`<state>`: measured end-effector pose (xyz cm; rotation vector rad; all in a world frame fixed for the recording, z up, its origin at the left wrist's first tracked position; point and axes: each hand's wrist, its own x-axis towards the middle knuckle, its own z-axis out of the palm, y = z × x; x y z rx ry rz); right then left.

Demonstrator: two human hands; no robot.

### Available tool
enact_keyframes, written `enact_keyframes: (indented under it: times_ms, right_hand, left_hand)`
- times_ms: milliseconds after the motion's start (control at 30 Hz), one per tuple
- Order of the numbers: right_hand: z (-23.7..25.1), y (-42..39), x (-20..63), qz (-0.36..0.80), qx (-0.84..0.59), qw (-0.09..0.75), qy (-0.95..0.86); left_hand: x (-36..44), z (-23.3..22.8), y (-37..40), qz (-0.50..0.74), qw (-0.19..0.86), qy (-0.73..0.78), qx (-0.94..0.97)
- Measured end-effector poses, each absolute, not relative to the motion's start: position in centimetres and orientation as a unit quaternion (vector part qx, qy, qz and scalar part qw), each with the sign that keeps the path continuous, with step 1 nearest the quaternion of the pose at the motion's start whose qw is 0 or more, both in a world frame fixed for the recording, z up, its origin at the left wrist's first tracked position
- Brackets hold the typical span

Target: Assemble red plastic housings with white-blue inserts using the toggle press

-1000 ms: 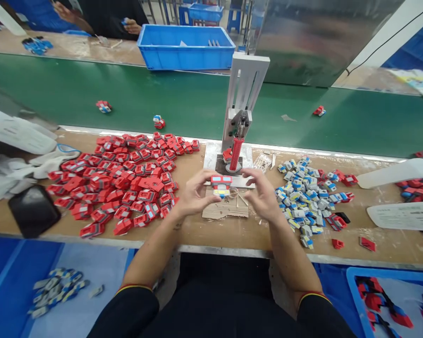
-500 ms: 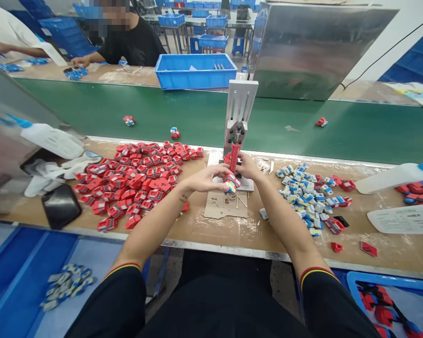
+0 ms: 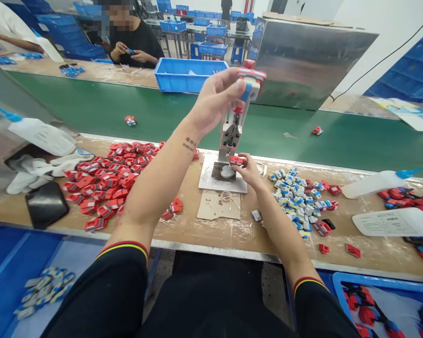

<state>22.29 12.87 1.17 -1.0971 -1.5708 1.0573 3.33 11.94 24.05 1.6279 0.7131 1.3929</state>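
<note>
My left hand is raised high and grips a red, blue and white toy piece near the top of the small press. Low at the press base, my right hand pinches a small red part beside the round grey seat. Left of the press lies a pile of red parts. A pile of blue and white parts sits to its right.
A green conveyor belt runs behind the bench with stray pieces on it. A blue crate stands beyond, where another person works. Glue bottles lie right, gloves and a black phone left. A cardboard scrap lies before the press.
My left hand has lifted the assembled toy piece from the press base up to head height. My right hand stayed low at the base and now holds a small red part.
</note>
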Motion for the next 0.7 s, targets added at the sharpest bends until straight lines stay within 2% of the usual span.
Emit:
enact_keyframes:
  times_ms: [300, 433, 500, 567, 700]
  right_hand:
    - [4.2, 9.5, 29.2, 0.510, -0.427, 0.486, -0.567]
    - [5.4, 8.9, 30.7, 0.535, -0.390, 0.509, -0.550]
    - [5.6, 9.8, 31.7, 0.513, -0.393, 0.519, -0.559]
    - [5.5, 11.8, 32.7, 0.453, -0.432, 0.516, -0.586]
    - [5.2, 18.8, 33.3, 0.277, -0.581, 0.415, -0.643]
  left_hand:
    - [3.6, 24.2, 12.2, 0.571, 0.476, 0.228, 0.629]
    - [1.7, 21.9, 11.1, 0.590, 0.516, 0.140, 0.605]
    - [0.1, 19.1, 9.5, 0.589, 0.558, 0.088, 0.577]
    - [-1.5, 15.5, 7.3, 0.577, 0.612, 0.107, 0.530]
    - [-3.8, 8.3, 3.1, 0.589, 0.666, 0.215, 0.405]
